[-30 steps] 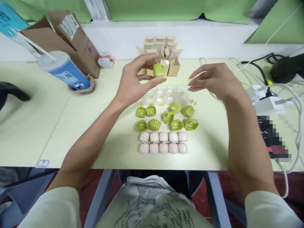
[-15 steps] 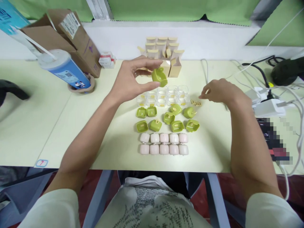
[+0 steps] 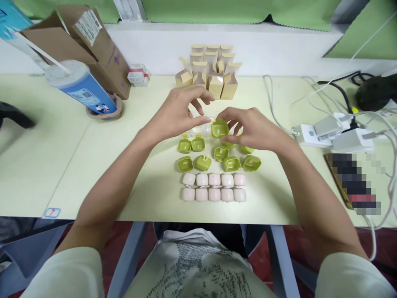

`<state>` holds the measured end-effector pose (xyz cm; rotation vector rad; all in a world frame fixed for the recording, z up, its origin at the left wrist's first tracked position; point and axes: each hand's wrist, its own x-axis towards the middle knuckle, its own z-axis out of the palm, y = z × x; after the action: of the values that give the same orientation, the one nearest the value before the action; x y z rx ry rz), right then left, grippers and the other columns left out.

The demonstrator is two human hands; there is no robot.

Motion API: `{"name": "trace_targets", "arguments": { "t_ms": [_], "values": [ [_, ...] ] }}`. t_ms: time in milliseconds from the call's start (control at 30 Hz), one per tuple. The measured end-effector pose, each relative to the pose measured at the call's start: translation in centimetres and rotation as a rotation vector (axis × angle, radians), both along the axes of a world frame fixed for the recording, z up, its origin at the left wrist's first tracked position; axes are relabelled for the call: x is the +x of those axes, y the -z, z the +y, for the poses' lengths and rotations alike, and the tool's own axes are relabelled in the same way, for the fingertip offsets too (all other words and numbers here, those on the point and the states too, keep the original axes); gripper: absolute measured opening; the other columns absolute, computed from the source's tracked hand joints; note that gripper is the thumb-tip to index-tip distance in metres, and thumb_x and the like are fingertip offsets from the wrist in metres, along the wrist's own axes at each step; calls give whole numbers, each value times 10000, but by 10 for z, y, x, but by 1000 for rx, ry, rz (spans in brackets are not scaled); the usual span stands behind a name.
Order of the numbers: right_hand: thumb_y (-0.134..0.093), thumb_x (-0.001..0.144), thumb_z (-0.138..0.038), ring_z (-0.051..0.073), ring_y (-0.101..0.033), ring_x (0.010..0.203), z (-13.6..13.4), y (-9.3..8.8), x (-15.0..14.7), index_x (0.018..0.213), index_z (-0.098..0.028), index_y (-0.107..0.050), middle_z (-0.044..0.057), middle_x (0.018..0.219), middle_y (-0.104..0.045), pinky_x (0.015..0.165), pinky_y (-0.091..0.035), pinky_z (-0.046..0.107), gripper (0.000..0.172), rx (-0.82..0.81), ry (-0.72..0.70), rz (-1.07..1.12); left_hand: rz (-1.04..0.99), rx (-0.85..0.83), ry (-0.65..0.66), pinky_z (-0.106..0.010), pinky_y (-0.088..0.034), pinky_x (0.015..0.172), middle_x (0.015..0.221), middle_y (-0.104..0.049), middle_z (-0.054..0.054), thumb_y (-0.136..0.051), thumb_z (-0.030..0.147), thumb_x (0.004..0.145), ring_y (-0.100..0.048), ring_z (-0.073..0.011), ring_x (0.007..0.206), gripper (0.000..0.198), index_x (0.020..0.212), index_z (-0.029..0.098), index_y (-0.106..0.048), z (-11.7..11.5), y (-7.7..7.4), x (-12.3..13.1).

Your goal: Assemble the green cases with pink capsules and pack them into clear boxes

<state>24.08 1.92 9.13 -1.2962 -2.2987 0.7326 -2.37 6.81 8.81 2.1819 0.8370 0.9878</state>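
left hand (image 3: 176, 114) and right hand (image 3: 254, 128): fingers narrow, pinching one green shell (image 3: 219, 128) together above table (image 3: 93, 165) | progress: looks early | left: loose green shells (image 3: 203, 162) at its 6 o'clock, pink caps (image 3: 214, 186) in untouched rows

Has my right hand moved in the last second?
Yes. Against the pink caps, the right hand has shifted left from beyond their right end to above them, touching the held green shell.
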Motion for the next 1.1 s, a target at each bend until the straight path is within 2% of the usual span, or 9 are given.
{"name": "trace_targets", "arguments": {
  "t_ms": [100, 300, 433, 633, 733, 867, 933, 1000, 1100],
  "values": [
    [-772, 883, -176, 309, -764, 1026, -5, 10, -14, 1336, -223, -736, 105, 1301, -796, 971, -573, 453, 457, 45, -78, -170, 36, 28, -12, -443, -702, 793, 1031, -867, -38, -964, 453, 790, -806, -262, 854, 267, 992, 321, -850, 8, -3, -10],
    [-682, 940, -144, 344, -726, 1010, -22, 18, -43, 1380, -154, -702, 197, 1338, -706, 754, -488, 410, 441, 105, 14, -491, 25, 55, -39, -489, -713, 842, 887, -855, -13, -934, 460, 802, -781, -269, 806, 189, 934, 345, -863, 23, -1, -25],
    [-667, 955, -169, 378, -727, 1070, -29, 23, -50, 1369, -157, -665, 197, 1278, -736, 729, -475, 412, 415, 124, 34, -547, 60, 62, -81, -496, -706, 833, 874, -851, -16, -896, 436, 819, -772, -264, 775, 131, 903, 344, -856, 25, -2, -28],
    [-554, 910, -35, 340, -733, 990, -33, 38, -56, 1318, -170, -667, 210, 1275, -710, 699, -472, 390, 444, 150, 79, -614, 37, 62, -73, -486, -691, 823, 826, -834, -15, -912, 428, 796, -766, -265, 768, 136, 875, 348, -836, 34, 6, -30],
    [-583, 917, -42, 337, -748, 960, -34, 36, -58, 1363, -151, -681, 225, 1315, -708, 713, -502, 401, 469, 129, 75, -616, 106, 98, -59, -470, -677, 827, 855, -840, -21, -887, 414, 827, -764, -262, 776, 123, 916, 341, -847, 39, 12, -34],
    [-749, 938, -185, 356, -773, 997, -25, 11, -37, 1399, -185, -724, 170, 1226, -786, 816, -584, 446, 463, 82, 100, -419, 330, 114, -125, -465, -643, 946, 956, -855, -46, -813, 357, 896, -786, -272, 886, 153, 1025, 288, -859, 38, 13, -38],
    [-700, 954, -157, 326, -786, 957, -13, -1, -15, 1321, -210, -784, 146, 1179, -817, 925, -607, 496, 380, 157, 220, -281, 464, 90, -171, -464, -604, 1045, 1061, -859, -70, -753, 305, 945, -795, -278, 1005, 206, 1115, 247, -855, 35, 12, -37],
    [-662, 939, -130, 329, -781, 923, 1, -7, 7, 1266, -222, -823, 142, 1151, -834, 953, -614, 545, 376, 177, 301, -299, 589, 70, -156, -459, -567, 1108, 1170, -853, -87, -714, 258, 966, -783, -289, 1127, 287, 1225, 224, -834, 33, 11, -35],
    [-662, 924, -121, 310, -775, 901, 22, -4, 27, 1273, -250, -849, 110, 1144, -853, 952, -615, 544, 416, 84, 311, -359, 735, 85, -118, -462, -536, 1150, 1286, -831, -104, -709, 237, 964, -714, -330, 1320, 396, 1351, 223, -791, 31, 10, -29]
  ]
}}
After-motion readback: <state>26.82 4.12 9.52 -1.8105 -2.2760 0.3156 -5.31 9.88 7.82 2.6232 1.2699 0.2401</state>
